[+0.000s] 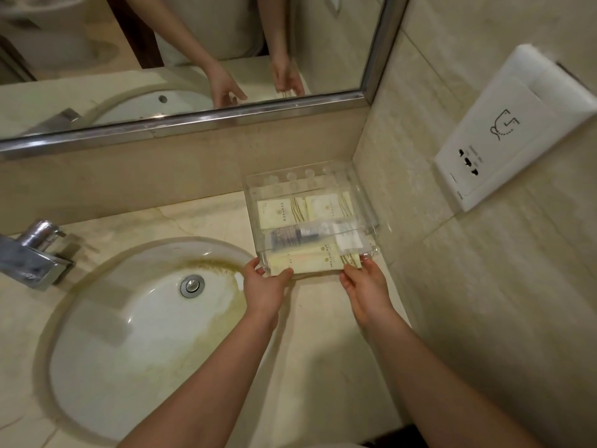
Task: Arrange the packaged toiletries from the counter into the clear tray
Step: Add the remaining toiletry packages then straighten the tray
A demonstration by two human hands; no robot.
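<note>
Shaver pictogram on wall socket plate point(504, 150), print on packets point(277, 213) too small to read

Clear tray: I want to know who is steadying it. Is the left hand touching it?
Touching. Head view: the left hand pinches the front left corner of the clear tray between thumb and finger.

Counter point(200, 221) in front of me: tray point(248, 202) sits in back right corner, sink point(129, 334) set in just left, faucet point(32, 257) far left.

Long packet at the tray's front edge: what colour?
The long packet is pale cream-yellow with small gold emblem and lettering; head view.
</note>
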